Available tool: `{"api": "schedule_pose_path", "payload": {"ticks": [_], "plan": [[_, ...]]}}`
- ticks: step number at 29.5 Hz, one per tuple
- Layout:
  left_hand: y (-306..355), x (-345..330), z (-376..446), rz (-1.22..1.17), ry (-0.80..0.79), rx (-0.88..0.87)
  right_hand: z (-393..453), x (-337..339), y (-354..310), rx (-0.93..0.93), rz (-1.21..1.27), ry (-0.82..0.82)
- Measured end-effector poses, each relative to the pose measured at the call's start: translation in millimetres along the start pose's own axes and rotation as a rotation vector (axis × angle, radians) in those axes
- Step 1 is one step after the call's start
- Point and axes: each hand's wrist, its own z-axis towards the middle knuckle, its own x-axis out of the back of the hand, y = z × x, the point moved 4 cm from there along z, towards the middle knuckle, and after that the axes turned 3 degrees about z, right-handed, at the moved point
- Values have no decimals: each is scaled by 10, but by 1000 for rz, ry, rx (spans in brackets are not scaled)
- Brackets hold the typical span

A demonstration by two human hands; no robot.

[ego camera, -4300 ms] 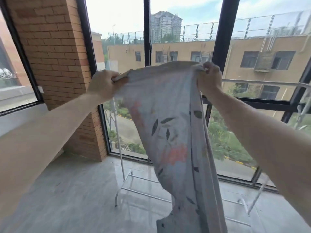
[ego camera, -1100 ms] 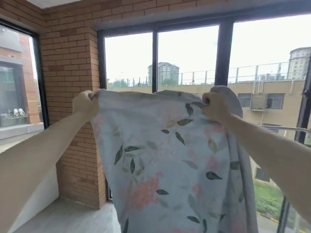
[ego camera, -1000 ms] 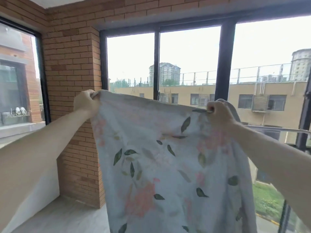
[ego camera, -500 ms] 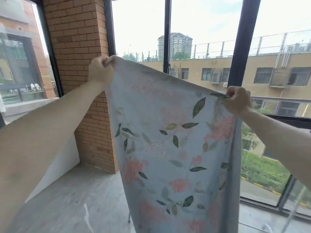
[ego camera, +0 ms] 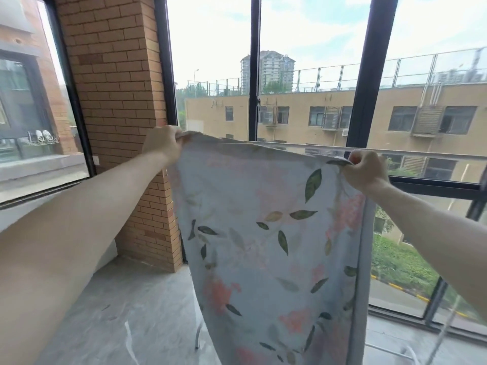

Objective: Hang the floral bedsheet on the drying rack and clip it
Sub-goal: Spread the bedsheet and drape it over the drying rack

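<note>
— Lowering, that's the change: a moment back the pale floral cotton bedsheet (ego camera: 266,233) was held up high in front of the windows, and now its top edge has come down level with the thin white metal rail of the drying rack (ego camera: 421,153).

— So what does that mean for hanging it?

— My judgement is that the sheet is lined up to go over the rail, but it isn't draped yet. The cloth hangs on the near side, and I can't tell whether the edge touches the rail.

— And the hands?

— Both are closed on the top edge. The left hand (ego camera: 163,143) grips the left corner against the red brick pillar (ego camera: 118,101) backdrop; the right hand (ego camera: 365,168) pinches the right corner just in front of the rail. They're well apart, so the edge is stretched out.

— Which way does it lie?

— The top edge runs left to right, roughly along the rail, slightly higher on the left. The long axis falls straight down towards the grey marbled floor (ego camera: 118,312), with the leaf and pink flower print facing the person. No clips are in view.
</note>
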Motion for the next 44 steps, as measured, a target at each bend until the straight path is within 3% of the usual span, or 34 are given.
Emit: {"api": "schedule_pose_path", "payload": {"ticks": [8,16,23,29,33,37,41,44], "plan": [[105,-31,-58,-158,4,21,103,60,56,-23,28,10],[208,-90,-150,143,-196,-194,123,55,143,-70,-21,3],[230,-56,-169,126,-229,-103,88,52,135,-104,-10,2],[423,-149,-139,-169,-392,89,88,-32,-1,-93,-33,-3],[679,-189,-157,-385,-423,118,52,-25,-89,-106,-2,-8],[1125,-148,-314,-314,-562,-108,16,-102,-210,-158,37,-49],[1657,-274,-584,-141,-557,-308,-4,-266,-451,-146,88,-110],[1939,-504,-655,-111,-497,-364,-46,-372,-635,-105,122,-153]]}}
